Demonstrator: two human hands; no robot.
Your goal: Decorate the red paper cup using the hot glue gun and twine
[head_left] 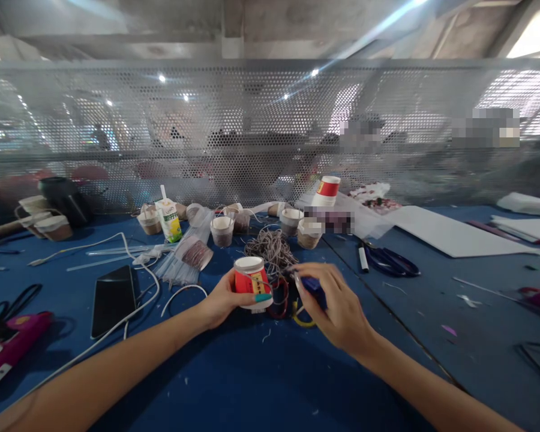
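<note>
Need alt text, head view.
Left hand holds a red-and-white cup over a blue table; right hand is beside tangled gray cord. More cups sit behind; a phone lies at left.

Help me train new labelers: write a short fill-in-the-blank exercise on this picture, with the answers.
1. The left hand holds a paper cup whose main colour between its white edges is ____.
2. The black phone lies to the ____ of the paper cup in the picture.
3. The tangled cord lies ____ from the person than the paper cup does.
4. The drink pouch has a white ____ sticking out of its top.

Missing words: red; left; farther; straw.
</note>
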